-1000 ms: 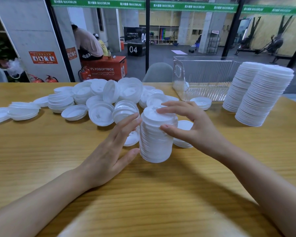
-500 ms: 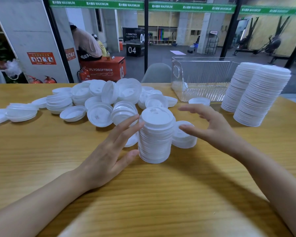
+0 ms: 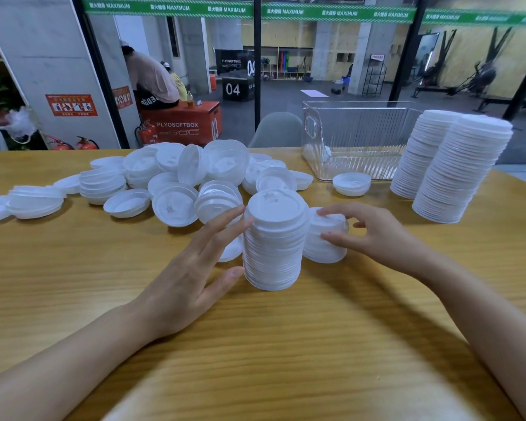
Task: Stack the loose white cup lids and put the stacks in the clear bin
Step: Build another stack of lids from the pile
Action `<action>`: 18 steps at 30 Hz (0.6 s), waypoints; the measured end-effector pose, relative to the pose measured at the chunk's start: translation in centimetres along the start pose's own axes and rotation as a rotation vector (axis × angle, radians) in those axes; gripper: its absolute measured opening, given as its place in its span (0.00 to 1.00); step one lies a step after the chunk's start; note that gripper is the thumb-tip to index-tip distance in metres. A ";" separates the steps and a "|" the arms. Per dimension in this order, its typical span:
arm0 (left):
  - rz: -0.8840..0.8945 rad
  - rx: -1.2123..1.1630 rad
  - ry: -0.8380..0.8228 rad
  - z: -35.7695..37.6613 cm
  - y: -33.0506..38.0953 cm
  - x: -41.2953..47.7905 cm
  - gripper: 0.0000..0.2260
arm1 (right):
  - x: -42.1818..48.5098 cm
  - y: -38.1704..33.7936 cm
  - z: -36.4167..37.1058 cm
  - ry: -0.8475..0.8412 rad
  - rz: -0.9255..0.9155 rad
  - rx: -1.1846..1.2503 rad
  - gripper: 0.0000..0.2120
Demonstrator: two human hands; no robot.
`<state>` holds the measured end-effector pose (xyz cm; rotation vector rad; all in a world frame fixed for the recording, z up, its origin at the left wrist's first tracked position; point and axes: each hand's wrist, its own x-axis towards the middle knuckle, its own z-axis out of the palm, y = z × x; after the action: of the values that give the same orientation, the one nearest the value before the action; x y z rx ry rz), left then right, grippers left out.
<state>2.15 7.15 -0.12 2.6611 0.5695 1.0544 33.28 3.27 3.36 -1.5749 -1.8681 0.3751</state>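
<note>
The wooden surface (image 3: 286, 344) carries everything. The clear bin (image 3: 362, 138) stands at its far side, with two tall stacks (image 3: 456, 171) just to the right of it and a sprawl of loose lids (image 3: 195, 174) to the left. Nearer the person, the left hand (image 3: 192, 278) lies open, its straight fingers resting against the side of the middle stack (image 3: 275, 244), which stands upright on the surface. The right hand (image 3: 377, 235) curls its thumb and forefinger onto the short stack (image 3: 325, 238), which touches the middle one on its right. The step seems to be joining these two. To do it well, the right hand should probably take the short stack low down, so no bottom lids drop away. It should lift it straight up, then lower it squarely over the middle stack's top lid. The left hand is best left flat as a brace. A gentle push down should nest the lids; an off-centre landing could tip the column.
</note>
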 end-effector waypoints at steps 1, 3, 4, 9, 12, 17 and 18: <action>0.000 -0.002 0.000 0.0 0.0 0.0 0.25 | 0.0 -0.1 0.0 0.014 0.010 0.022 0.15; 0.000 -0.006 -0.001 0.0 0.0 0.0 0.25 | 0.0 -0.2 0.0 0.053 0.029 0.047 0.14; -0.001 -0.007 -0.002 0.0 0.0 0.0 0.25 | 0.0 -0.3 0.0 0.079 0.033 0.057 0.13; -0.001 -0.007 -0.002 0.0 -0.1 0.0 0.25 | 0.1 -0.6 -0.6 0.174 0.045 0.169 0.11; 0.005 -0.014 0.006 0.0 -0.1 -0.1 0.25 | 0.0 -1.5 -0.8 0.210 0.013 0.284 0.13; 0.010 -0.018 0.051 0.0 -0.1 0.0 0.26 | -0.3 -4.7 -0.1 0.191 -0.143 0.406 0.18; 0.011 -0.018 0.052 0.0 -0.1 0.1 0.27 | -0.3 -5.3 0.3 0.167 -0.174 0.371 0.18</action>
<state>2.17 7.25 -0.11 2.6310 0.5533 1.1288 29.12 1.79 6.23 -1.1520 -1.6783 0.4656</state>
